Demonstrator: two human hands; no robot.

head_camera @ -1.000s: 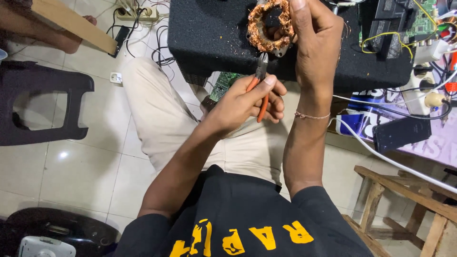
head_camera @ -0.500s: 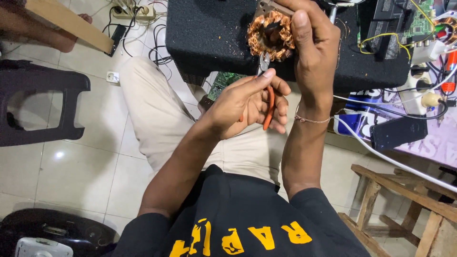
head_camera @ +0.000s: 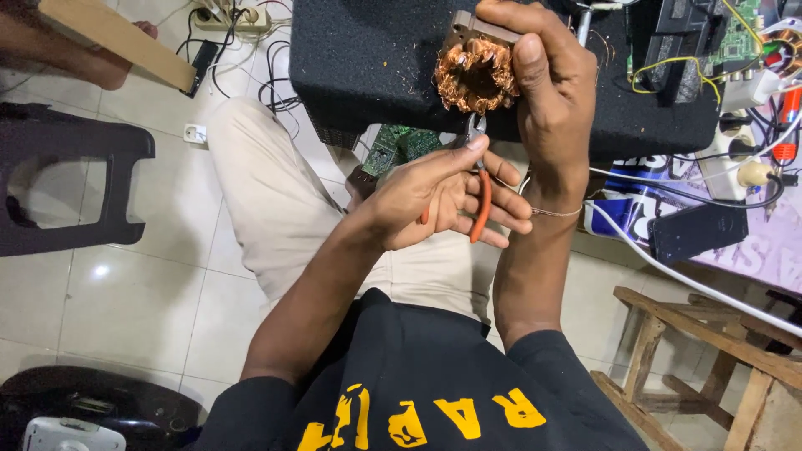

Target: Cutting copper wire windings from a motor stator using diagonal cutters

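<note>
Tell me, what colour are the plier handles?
Orange, on the pliers in the left hand, head view.

A flat blue-and-white printed package (head_camera: 622, 219) lies just below the black tabletop's (head_camera: 376, 58) near edge, under white and black cables. At the far right a pale purple printed sheet (head_camera: 773, 242) lies beside a dark rectangular box (head_camera: 697, 231).

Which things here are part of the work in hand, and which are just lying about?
In use: coil, held by the right hand; pliers, in the left hand.
Lying about: circuit board, power strip, stool.
</note>
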